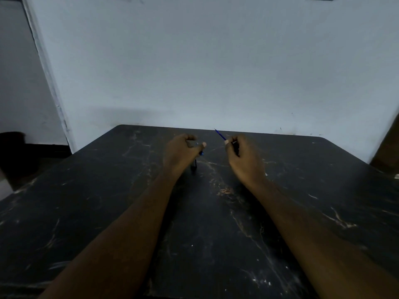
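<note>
Furniture, dark and blurred (13,152), sits at the far left edge beside the chipped corner of a pale painted wall (194,61). A black tabletop with pale marble-like veins (86,212) fills the lower view, and both bare forearms reach across it.

The left hand (180,153) is curled, its thumb and fingertips pinching a short dark pen barrel with a blue end (200,152). The barrel's black lower part points down at the table, and I cannot tell whether it touches.

A small patch of pale brown flakes (224,192) lies on the table between the wrists.

The right hand (241,156) is also curled, pinching a thin blue pen refill (220,134). It slants up and left, its tip above the table's far edge, apart from the barrel.

A brown board (386,145) leans at the far right edge.
</note>
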Demonstrator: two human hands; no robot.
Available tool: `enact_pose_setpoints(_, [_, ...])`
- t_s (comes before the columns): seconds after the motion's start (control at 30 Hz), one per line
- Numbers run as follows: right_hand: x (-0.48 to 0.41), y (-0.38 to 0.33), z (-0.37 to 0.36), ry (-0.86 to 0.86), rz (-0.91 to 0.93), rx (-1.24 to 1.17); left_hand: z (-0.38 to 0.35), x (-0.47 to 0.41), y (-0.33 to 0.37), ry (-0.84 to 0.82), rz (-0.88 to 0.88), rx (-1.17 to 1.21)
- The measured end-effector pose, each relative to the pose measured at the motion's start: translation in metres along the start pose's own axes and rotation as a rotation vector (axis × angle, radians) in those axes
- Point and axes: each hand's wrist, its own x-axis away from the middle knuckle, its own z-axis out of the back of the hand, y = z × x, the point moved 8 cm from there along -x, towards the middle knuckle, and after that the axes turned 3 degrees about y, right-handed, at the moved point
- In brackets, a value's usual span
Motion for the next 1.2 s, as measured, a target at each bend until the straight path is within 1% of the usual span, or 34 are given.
enact_pose_setpoints(0.07, [0.000,0.000,0.002,0.015,-0.009,-0.011,-0.007,0.005,0.005,-0.048,-0.066,-0.148])
enact_pose_setpoints(0.17, [0.001,0.001,0.003,0.033,-0.015,-0.018,-0.011,0.014,0.015,-0.073,-0.157,-0.322])
enact_pose_setpoints(0.23, [0.001,0.002,0.004,0.038,-0.017,-0.021,-0.011,0.017,0.016,-0.084,-0.175,-0.363])
enact_pose_setpoints(0.33, [0.001,0.001,0.005,0.042,-0.006,-0.024,-0.013,0.016,0.012,-0.104,-0.150,-0.344])
enact_pose_setpoints(0.53, [0.002,-0.004,0.007,0.038,-0.015,-0.044,-0.020,0.012,0.005,-0.150,-0.095,-0.228])
enact_pose_setpoints(0.8, [0.002,-0.003,0.006,0.028,-0.014,-0.044,-0.013,0.006,-0.001,-0.105,0.014,-0.014])
enact_pose_setpoints(0.9, [0.002,0.000,0.003,0.011,-0.030,-0.053,-0.007,0.005,-0.003,-0.057,0.082,0.141])
enact_pose_setpoints(1.07, [0.001,0.001,-0.001,-0.011,-0.015,-0.043,-0.008,0.006,0.008,-0.077,0.159,0.433])
enact_pose_setpoints(1.2, [0.001,0.001,-0.005,-0.035,0.001,-0.038,-0.010,0.011,0.020,-0.093,0.135,0.499])
